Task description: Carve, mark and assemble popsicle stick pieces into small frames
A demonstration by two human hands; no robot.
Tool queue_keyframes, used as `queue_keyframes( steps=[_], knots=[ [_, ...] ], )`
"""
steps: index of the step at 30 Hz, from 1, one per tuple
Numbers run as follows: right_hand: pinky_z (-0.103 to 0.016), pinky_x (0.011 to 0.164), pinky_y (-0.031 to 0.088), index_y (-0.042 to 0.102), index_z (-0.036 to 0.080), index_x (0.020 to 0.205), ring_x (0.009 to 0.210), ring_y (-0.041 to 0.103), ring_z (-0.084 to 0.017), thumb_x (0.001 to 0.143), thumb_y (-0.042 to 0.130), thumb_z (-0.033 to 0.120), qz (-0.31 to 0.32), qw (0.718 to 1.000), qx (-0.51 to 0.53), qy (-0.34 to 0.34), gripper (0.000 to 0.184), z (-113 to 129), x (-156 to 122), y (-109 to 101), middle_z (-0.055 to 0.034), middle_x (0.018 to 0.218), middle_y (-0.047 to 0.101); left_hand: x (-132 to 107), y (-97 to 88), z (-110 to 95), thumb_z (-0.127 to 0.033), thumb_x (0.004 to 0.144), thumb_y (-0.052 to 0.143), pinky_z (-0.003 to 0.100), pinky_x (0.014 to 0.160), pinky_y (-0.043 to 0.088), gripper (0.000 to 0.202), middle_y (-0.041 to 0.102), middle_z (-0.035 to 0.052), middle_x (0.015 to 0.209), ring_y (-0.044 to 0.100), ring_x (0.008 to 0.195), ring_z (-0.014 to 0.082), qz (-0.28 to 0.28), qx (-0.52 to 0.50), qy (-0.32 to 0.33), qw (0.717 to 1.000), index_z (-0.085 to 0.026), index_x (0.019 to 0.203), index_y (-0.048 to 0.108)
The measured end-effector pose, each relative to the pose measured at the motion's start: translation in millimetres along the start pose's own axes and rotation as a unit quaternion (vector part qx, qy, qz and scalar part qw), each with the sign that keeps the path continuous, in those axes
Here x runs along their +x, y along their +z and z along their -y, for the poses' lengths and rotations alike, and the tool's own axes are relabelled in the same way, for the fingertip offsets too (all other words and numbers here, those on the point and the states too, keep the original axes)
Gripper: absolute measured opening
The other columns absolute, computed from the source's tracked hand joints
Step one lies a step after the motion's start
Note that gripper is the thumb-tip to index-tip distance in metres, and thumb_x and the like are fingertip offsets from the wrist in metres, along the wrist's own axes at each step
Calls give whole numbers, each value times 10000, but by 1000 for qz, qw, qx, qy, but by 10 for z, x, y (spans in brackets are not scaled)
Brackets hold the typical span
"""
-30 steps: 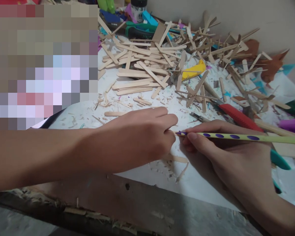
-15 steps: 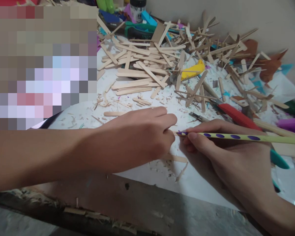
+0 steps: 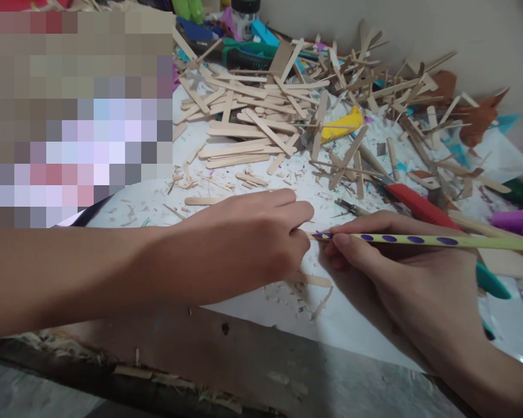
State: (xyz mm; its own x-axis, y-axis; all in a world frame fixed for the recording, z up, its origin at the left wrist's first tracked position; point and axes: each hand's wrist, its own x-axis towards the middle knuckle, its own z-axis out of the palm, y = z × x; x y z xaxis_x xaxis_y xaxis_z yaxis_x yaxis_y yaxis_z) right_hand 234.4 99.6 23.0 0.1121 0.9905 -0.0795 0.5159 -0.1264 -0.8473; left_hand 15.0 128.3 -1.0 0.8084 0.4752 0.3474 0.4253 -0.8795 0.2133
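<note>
My right hand (image 3: 401, 267) grips a yellow-green pencil with purple dots (image 3: 422, 240), its tip pointing left at about the middle of the view. My left hand (image 3: 244, 244) lies fingers-down beside the tip, fingers pressed together on a small wooden stick piece that is mostly hidden under them. Both hands rest on a white sheet (image 3: 357, 325) strewn with wood shavings. A short stick piece (image 3: 314, 281) lies just below the left hand.
A big heap of wooden craft sticks (image 3: 265, 116) covers the sheet behind the hands. Among them lie a red-handled tool (image 3: 422, 206), a yellow piece (image 3: 344, 125), a green-handled tool (image 3: 244, 55) and a dark-lidded jar (image 3: 245, 14). The worn table edge (image 3: 200, 360) runs along the front.
</note>
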Motion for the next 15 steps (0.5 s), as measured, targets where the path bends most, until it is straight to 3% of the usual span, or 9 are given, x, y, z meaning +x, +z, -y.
queue_keyframes(
  steps=[15],
  knots=[
    [-190,421,481,771,253,733,512,630,-126,776,800,239,4,999,-48,-18,54,8,17,-32,-25,666,761,-8,13,3,6,926,572,344,711,415,227,600,62,837,522,809,224,-6,-12,5,1000,-155,797,667]
  ],
)
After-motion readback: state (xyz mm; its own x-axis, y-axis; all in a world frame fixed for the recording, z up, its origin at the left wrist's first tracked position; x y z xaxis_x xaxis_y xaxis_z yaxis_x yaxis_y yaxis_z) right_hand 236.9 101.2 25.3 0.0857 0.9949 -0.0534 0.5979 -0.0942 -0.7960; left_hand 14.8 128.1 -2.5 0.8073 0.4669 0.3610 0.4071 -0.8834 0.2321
